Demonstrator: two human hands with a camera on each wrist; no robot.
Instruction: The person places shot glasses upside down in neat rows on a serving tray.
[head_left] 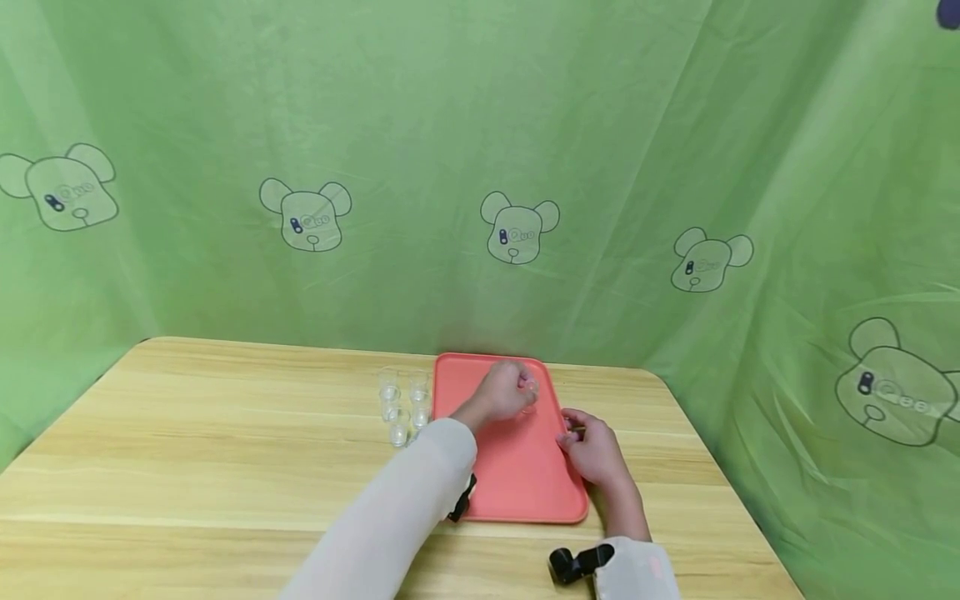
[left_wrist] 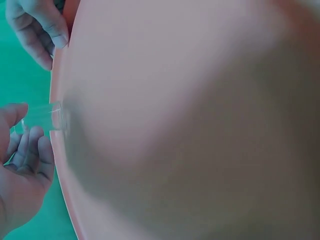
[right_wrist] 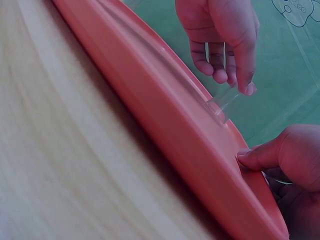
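Observation:
My left hand (head_left: 504,390) reaches across the red tray (head_left: 517,487) and holds a small clear glass (left_wrist: 44,117) between thumb and fingers. In the right wrist view the lower end of this glass is right at the tray surface, near the far side. My right hand (head_left: 596,450) grips the tray's right edge, its thumb (right_wrist: 257,159) over the rim and its other fingers curled outside it. A curved, clear edge (right_wrist: 278,176) shows beneath that hand, mostly hidden; I cannot tell what it is.
Several small clear glasses (head_left: 399,429) stand in a cluster left of the tray, partly behind the left sleeve (head_left: 390,512). All this is on a wooden table (head_left: 225,450). A green curtain (head_left: 420,283) with bear-head prints hangs behind and to the right.

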